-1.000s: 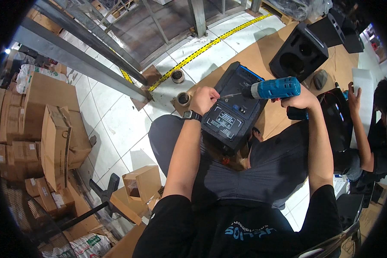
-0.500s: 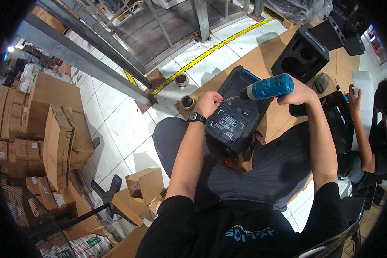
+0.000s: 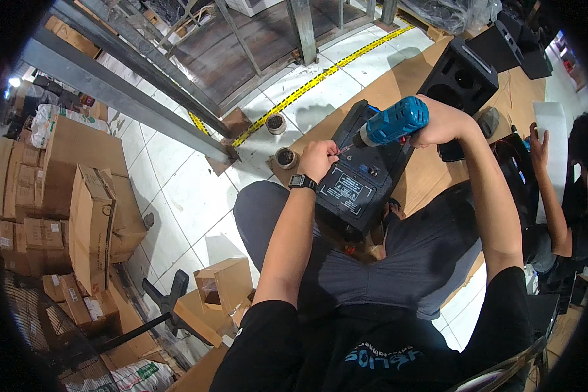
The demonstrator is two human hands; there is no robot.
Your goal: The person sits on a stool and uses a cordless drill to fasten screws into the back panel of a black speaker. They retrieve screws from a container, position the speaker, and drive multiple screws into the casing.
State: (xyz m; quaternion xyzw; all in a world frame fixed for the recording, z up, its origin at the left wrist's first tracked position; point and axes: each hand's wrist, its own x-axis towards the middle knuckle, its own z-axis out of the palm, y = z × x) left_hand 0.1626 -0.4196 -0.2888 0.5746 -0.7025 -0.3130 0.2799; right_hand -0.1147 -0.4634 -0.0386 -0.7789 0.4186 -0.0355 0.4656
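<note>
1. White tiled floor (image 3: 176,189) lies open at 9 o'clock, edged by stacked cardboard boxes (image 3: 78,196).
2. Black speaker cabinet (image 3: 362,176) rests on the lap, a white-printed label on its back panel.
3. Right hand (image 3: 441,121) grasps the blue cordless drill (image 3: 392,122).
4. Left hand (image 3: 317,160) pinches a screw at the bit tip.

Speaker panel on the lap, everything placed around it

On the speaker panel (image 3: 358,183) rests the left hand (image 3: 317,160); the drill (image 3: 392,122) hangs above it, the speaker cabinet (image 3: 460,78) behind, cardboard boxes (image 3: 78,189) far left.
</note>
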